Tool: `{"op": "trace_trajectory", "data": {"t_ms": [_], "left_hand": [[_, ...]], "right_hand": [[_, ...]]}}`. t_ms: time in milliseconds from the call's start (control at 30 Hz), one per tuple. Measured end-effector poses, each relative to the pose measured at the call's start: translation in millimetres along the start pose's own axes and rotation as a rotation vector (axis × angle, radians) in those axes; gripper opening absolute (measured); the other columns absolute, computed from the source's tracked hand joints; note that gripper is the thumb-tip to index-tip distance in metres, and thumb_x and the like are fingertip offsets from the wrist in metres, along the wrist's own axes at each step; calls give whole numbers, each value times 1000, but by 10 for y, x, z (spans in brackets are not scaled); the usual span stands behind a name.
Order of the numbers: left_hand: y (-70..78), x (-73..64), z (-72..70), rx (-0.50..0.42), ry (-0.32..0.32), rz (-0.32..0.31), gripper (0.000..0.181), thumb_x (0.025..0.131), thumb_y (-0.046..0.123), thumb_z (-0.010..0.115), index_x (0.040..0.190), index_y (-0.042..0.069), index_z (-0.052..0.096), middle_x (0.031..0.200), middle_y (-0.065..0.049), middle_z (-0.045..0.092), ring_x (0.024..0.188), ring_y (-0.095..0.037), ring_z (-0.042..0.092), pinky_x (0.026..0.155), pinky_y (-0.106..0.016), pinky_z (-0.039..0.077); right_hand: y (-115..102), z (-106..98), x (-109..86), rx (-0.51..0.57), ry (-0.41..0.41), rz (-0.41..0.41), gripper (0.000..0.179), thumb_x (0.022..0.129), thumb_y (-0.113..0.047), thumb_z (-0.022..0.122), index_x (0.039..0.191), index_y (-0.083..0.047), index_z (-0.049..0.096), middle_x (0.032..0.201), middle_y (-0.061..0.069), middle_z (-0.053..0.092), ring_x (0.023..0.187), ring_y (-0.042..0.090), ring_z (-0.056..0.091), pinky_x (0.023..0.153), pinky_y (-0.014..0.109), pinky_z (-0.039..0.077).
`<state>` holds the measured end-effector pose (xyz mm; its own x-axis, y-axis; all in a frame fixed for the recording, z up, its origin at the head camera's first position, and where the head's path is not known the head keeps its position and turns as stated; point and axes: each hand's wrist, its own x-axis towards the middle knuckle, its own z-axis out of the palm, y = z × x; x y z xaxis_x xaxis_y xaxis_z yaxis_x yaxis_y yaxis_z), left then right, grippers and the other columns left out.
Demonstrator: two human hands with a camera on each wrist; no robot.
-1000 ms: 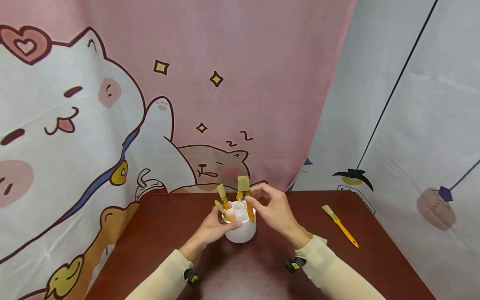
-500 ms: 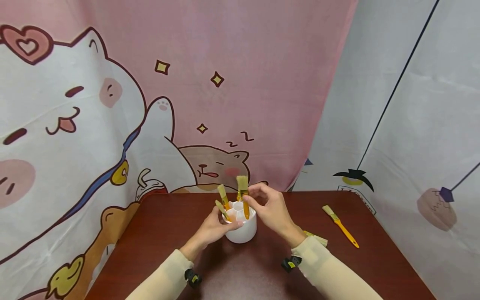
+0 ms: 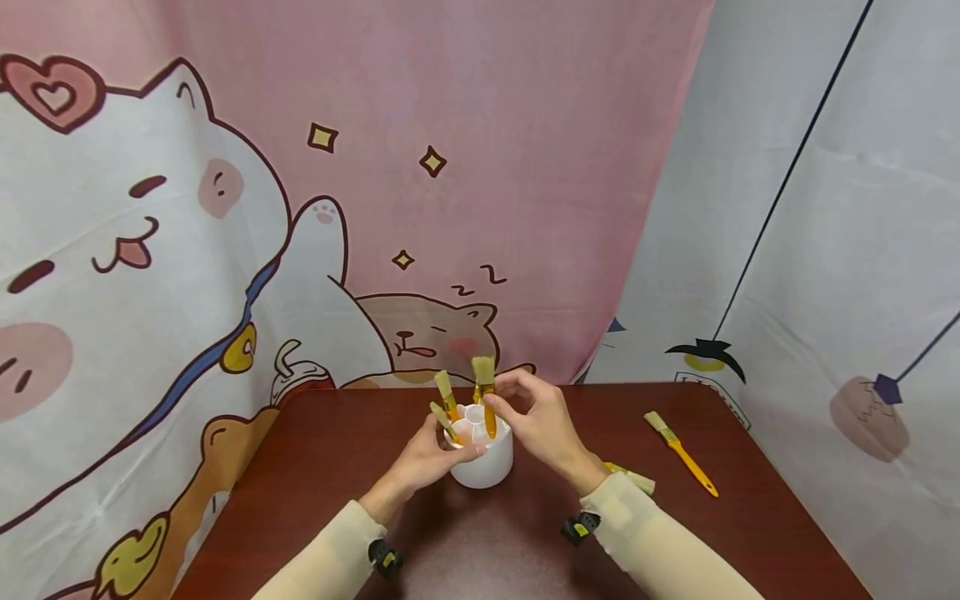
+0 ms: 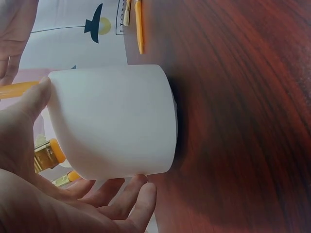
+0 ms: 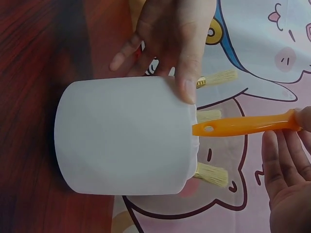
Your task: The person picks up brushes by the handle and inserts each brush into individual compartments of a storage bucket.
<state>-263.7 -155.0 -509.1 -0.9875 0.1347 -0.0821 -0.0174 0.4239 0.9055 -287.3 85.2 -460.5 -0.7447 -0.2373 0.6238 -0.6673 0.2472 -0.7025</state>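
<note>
A round white brush holder (image 3: 482, 468) with divided compartments stands upright on the table. My left hand (image 3: 423, 457) grips its left side, thumb at the front rim and fingers round the wall. Above the opening, my right hand (image 3: 546, 421) pinches a flat paintbrush (image 5: 243, 126) by its orange-yellow handle, bristles up. The handle's holed end is right at the rim in the right wrist view. Other brushes stand bristles-up in the holder: a wider one (image 3: 446, 390) and a thin leaning one (image 3: 442, 417) at the left, another (image 3: 477, 395) behind the held brush.
A loose paintbrush (image 3: 682, 454) lies at the right of the dark red-brown table (image 3: 337, 450). Another brush (image 3: 633, 477) lies partly hidden behind my right sleeve. Printed cartoon curtains (image 3: 525, 167) hang just behind the table's far edge.
My right hand has shifted slightly left with the paintbrush, bringing its handle end from the holder's right rim to over the opening. The left hand and holder stay in place.
</note>
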Motion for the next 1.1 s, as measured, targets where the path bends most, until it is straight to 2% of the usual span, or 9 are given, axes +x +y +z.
{"op": "trace_trajectory", "data": {"t_ms": [300, 433, 533, 700, 867, 1000, 1100], "left_hand": [[-2, 11, 6, 5, 0, -1, 106, 93, 52, 98, 171, 7, 43, 164, -22, 66, 149, -44, 68, 124, -71, 55], [8, 13, 3, 8, 3, 4, 105, 93, 51, 98, 170, 6, 43, 162, -22, 67, 147, -42, 69, 122, -69, 57], [20, 8, -4, 10, 2, 7, 104, 93, 51, 98, 170, 6, 43, 160, -21, 68, 144, -41, 71, 121, -68, 58], [22, -3, -15, 11, -5, 17, 104, 95, 51, 97, 171, 7, 42, 160, -20, 68, 145, -40, 71, 121, -68, 58], [6, -6, -16, 1, -11, 28, 103, 95, 48, 97, 171, 6, 42, 160, -21, 68, 145, -40, 71, 120, -68, 58], [-7, -9, -18, 8, -8, 19, 103, 94, 50, 98, 169, 5, 44, 154, -20, 70, 137, -35, 73, 115, -63, 62], [-9, 1, -13, 14, -7, 18, 102, 94, 51, 98, 168, 4, 45, 149, -19, 71, 128, -30, 74, 108, -56, 65]], "right_hand": [[36, -4, -24, -14, -34, 27, 21, 104, -15, 91, 122, -14, 81, 109, 1, 88, 98, 12, 84, 92, 28, 69], [74, -4, -36, -31, -57, 38, 20, 103, -17, 92, 120, -16, 81, 109, 0, 87, 97, 12, 83, 90, 37, 71], [124, 0, -56, -55, -83, 17, 20, 103, -16, 92, 120, -16, 82, 108, 0, 87, 97, 13, 82, 88, 44, 72], [231, 8, -111, -86, -150, -9, 23, 102, -13, 92, 122, -16, 81, 110, -1, 87, 99, 13, 83, 87, 42, 72], [309, 19, -160, -99, -221, -31, 24, 102, -13, 92, 123, -15, 82, 117, 0, 87, 103, 12, 83, 90, 49, 73], [345, 41, -194, -140, -252, -84, 21, 101, -11, 92, 119, -15, 83, 116, 1, 86, 104, 15, 82, 89, 49, 73], [355, 38, -214, -185, -259, -108, 20, 101, -11, 93, 117, -14, 83, 114, 1, 85, 103, 18, 80, 87, 45, 72]]}}
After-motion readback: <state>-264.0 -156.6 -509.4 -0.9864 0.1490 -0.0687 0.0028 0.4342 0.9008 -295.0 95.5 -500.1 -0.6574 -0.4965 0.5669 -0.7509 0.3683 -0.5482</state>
